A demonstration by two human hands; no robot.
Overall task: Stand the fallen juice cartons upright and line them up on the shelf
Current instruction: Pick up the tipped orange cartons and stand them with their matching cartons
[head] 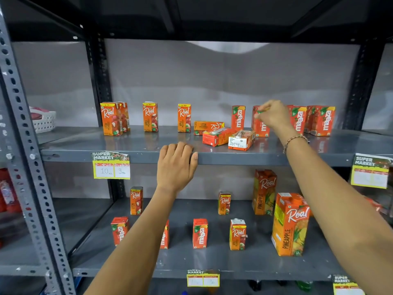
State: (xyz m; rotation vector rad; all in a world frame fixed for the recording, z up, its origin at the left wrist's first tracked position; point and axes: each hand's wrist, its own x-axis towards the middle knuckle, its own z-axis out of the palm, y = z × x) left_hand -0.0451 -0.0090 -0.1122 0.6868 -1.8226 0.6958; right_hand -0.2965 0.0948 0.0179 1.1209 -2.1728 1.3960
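Observation:
On the grey upper shelf (127,143) several small orange and red juice cartons stand upright. Three lie on their sides in the middle: a Litchi Real carton (207,127), a red carton (217,137) and a carton with a white label (241,140). My right hand (273,114) pinches the top of an upright red Maaza carton (260,127) just behind the fallen ones. My left hand (176,162) rests over the shelf's front edge, fingers curled on it, holding no carton.
More upright Maaza cartons (322,121) stand at the right, Real cartons (150,117) at the left. The lower shelf (212,267) carries small cartons and two tall pineapple cartons (290,224). A white basket (43,121) sits far left. Price tags (111,166) hang on the edges.

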